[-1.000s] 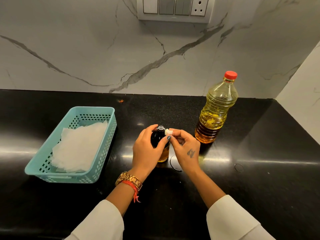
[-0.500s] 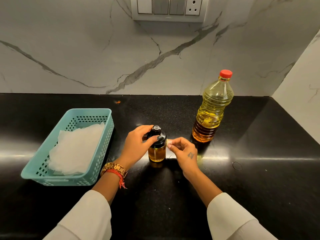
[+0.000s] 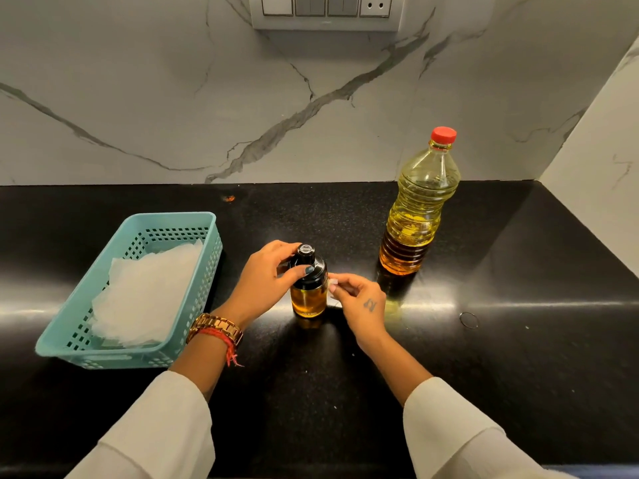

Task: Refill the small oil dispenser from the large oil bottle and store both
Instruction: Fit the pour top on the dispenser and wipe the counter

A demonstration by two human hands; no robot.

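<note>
Oil dispenser [image 3: 308, 283]: left hand [image 3: 266, 283] gripping black top; right hand [image 3: 359, 299], now off spout, pinching small white bit. Refill not started.

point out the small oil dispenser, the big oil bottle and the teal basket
small oil dispenser [image 3: 308, 299], head view, amber glass body
large oil bottle [image 3: 420, 205], head view, ribbed middle
teal basket [image 3: 193, 292], head view, right wall

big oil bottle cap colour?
Red cap on the large oil bottle, clear in the head view.
</note>
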